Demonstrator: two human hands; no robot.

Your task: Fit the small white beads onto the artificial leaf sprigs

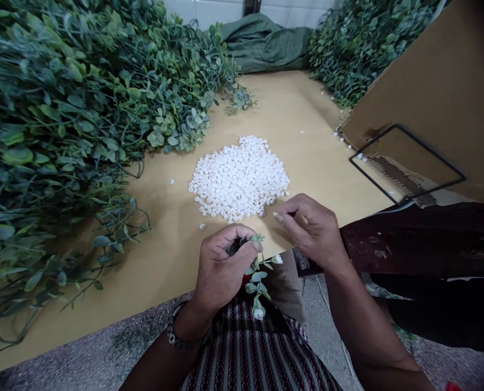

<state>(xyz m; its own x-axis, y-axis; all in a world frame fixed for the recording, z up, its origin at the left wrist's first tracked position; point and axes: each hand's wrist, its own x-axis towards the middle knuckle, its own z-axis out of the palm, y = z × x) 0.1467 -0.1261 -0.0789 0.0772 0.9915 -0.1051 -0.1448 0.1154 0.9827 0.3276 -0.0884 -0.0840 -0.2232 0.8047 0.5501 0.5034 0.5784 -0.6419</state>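
Observation:
My left hand (221, 266), with a watch at the wrist, is closed in a pinch on an artificial leaf sprig (259, 277) at the table's front edge. Small white flower heads sit on two of its hanging tips, one low (259, 313) and one to the right (278, 259). My right hand (317, 231) is closed, thumb and forefinger together, just right of the sprig. Whether something tiny is between those fingertips I cannot make out. Right in front of both hands lies a heap of small white flower heads (240, 176) on the tan table (315, 157).
A large mass of artificial greenery (83, 92) covers the table's left side; another pile (368, 43) is at the back right. A green cloth sack (266, 43) lies at the back. A cardboard sheet (437, 92) and black wire frame (407, 163) stand at the right.

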